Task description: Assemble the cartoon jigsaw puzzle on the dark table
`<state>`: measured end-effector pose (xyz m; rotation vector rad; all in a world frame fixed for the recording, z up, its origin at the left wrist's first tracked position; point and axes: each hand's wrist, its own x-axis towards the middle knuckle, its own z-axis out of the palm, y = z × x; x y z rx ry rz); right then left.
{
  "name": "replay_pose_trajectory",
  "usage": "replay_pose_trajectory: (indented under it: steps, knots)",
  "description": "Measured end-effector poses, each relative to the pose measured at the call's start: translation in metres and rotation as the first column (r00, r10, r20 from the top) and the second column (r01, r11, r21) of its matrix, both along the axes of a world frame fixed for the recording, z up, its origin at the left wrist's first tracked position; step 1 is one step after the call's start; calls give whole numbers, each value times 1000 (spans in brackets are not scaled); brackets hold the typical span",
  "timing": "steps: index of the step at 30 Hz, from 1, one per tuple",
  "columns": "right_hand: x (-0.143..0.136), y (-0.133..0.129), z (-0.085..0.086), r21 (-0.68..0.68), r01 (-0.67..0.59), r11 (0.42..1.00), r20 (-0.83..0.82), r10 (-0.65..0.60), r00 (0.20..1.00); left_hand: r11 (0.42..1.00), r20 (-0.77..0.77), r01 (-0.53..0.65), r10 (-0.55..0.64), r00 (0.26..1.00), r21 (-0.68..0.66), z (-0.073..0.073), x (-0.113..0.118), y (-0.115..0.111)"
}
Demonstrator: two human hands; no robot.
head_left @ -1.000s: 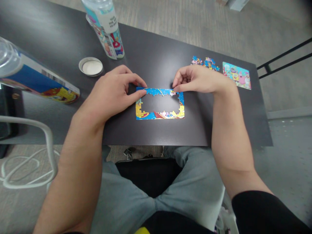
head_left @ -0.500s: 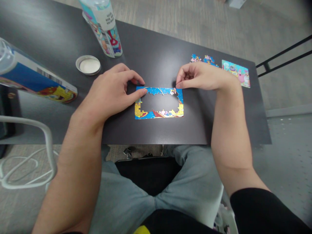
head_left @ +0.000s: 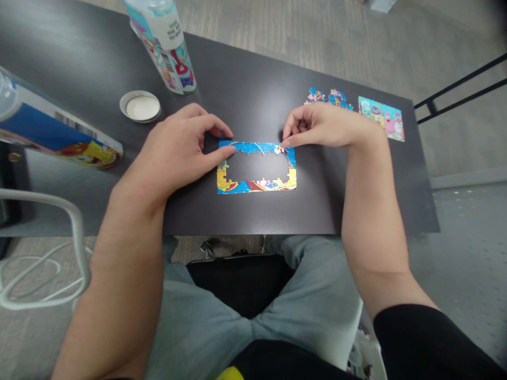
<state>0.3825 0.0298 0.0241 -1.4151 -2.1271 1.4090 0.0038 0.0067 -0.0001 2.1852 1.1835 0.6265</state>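
Note:
A rectangular puzzle border (head_left: 253,187) of joined pieces lies flat on the dark table, with bare table showing inside it. My left hand (head_left: 184,145) rests at its upper left corner, thumb on the top edge and fingers apart, holding nothing. At the upper right corner, my right hand (head_left: 317,126) touches the border with thumb and fingertips, its other fingers curled; no piece can be made out between them. Loose puzzle pieces (head_left: 336,98) are heaped behind my right hand, which partly hides them. A colourful picture card (head_left: 382,117) lies to their right.
Two printed canisters stand at the left, one at the back (head_left: 166,53) and one nearer (head_left: 67,129). A round lid (head_left: 140,106) lies between them. A white curved tube (head_left: 77,227) is at the lower left, and the table's front edge (head_left: 253,234) runs before my lap.
The right thumb and fingertips have shifted slightly down and left at the border's upper right corner. The whole view has shifted slightly. My left hand stays at the upper left corner.

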Motion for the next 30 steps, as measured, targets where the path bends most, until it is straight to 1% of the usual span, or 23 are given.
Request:
replay_pose_trajectory:
  steps: [5,9,15,20,26,30]
  knots:
    - [0,0,0,6,-4,1000,7,3,1000,999,-34,19,-18,999,27,0,-1,0]
    - [1,0,-2,20,2,1000,24,-2,1000,1000,-31,14,-14,999,15,1,-1,-1]
    - [-3,-2,0,42,9,999,51,-11,999,1000,-36,9,-8,999,13,-2,-2,0]
    - [-5,-4,1,56,29,998,73,-33,997,999,-58,8,-6,998,31,-2,-2,0]
    - [-4,-3,-3,75,65,995,65,-70,995,1000,-25,-10,10,1000,-4,1,0,0]
    - [-5,-3,-5,101,88,991,69,-96,993,1000,-33,-8,8,999,-3,2,1,0]
